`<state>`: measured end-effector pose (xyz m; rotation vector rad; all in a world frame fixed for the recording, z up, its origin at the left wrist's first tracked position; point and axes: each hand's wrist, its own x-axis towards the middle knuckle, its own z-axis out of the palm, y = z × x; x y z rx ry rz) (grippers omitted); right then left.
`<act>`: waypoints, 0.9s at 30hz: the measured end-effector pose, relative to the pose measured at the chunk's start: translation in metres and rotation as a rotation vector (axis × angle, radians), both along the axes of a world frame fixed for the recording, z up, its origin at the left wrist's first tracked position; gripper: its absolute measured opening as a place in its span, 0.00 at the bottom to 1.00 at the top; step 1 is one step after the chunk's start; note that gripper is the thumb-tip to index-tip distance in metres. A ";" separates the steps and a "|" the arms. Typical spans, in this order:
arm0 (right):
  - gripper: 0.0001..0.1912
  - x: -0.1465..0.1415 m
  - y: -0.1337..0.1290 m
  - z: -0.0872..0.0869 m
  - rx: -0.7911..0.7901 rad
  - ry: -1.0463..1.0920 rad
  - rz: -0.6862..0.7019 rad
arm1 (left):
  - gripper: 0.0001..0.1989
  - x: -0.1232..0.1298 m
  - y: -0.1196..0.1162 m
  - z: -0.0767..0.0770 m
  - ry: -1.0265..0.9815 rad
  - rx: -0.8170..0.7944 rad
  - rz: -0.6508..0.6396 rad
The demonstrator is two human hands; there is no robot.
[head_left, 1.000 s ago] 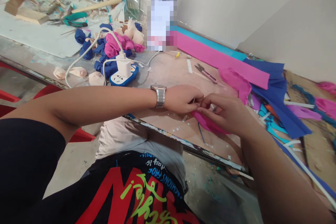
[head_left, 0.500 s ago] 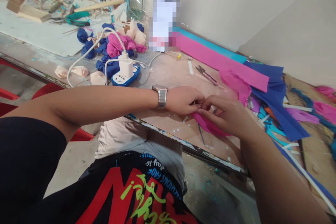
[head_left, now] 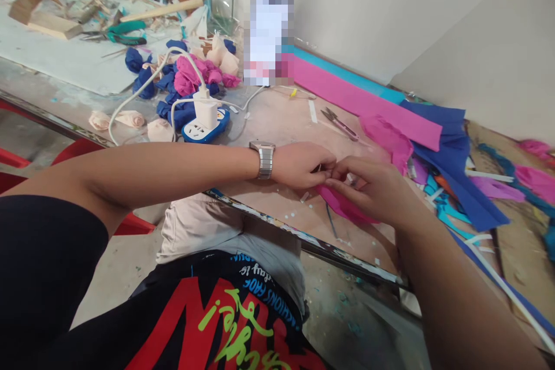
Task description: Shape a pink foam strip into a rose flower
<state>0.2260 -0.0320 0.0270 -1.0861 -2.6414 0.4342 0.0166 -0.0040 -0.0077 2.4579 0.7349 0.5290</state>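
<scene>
My left hand (head_left: 301, 165), with a metal watch (head_left: 265, 161) on its wrist, is closed, its fingertips pinching at the edge of a piece of pink crepe paper (head_left: 342, 207). My right hand (head_left: 375, 188) meets it there, thumb and forefinger pressed together on the same paper. Most of what lies between the fingertips is hidden. The pink paper hangs below my right hand, just over the table (head_left: 277, 121). A thin dark stick (head_left: 331, 221) lies by it near the table edge. Beyond my hands rest small thread snips (head_left: 340, 123).
Pink crepe paper strip (head_left: 368, 92) and blue crepe paper (head_left: 446, 144) lie on the right. A blue-white power strip (head_left: 206, 127) with a charger and white cable sits left, near paper flowers (head_left: 188, 75). Behind stands a blurred phone (head_left: 266, 34). Green-handled pliers (head_left: 125, 33) lie farther left.
The whole view has shifted slightly to the left. Both hands keep almost the same pinched pose, with only tiny finger movement at the pink paper.
</scene>
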 end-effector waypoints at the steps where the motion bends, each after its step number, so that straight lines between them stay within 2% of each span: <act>1: 0.11 0.000 0.000 0.001 -0.002 -0.002 -0.001 | 0.10 0.000 0.000 0.000 0.000 -0.004 0.002; 27: 0.12 0.000 0.000 0.001 -0.009 -0.017 -0.006 | 0.09 0.000 -0.001 0.002 0.036 0.034 -0.003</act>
